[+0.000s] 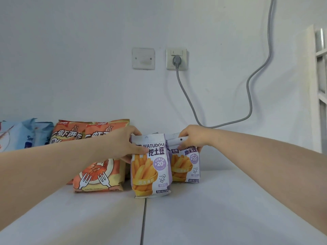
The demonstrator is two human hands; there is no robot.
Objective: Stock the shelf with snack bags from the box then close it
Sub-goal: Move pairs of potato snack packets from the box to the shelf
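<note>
both arms reach out over the white shelf [221,209], each hand on a purple fries bag standing upright. the left hand [128,144] pinches the front fries bag [150,175] at its upper left corner, thumb lying across the printed face and the fingers [136,132] curled round behind the top. the right hand [192,137] pinches the rear fries bag [187,167] by its folded top edge, fingers curled over it and thumb pressed on the front below. the two bags overlap, the rear one sitting just behind and to the right of the front one. the front bag stands right beside a seam [143,221] in the shelf surface. to the left stand two orange shrimp snack bags [99,175], one partly behind the other, touching the front fries bag's side. further left are pale blue bags [19,136], cut off by the edge of view. on the wall behind are a blank plate [143,58] and a socket [176,55] with a grey cable [248,85] plugged in, looping down behind the right hand and up again.
</note>
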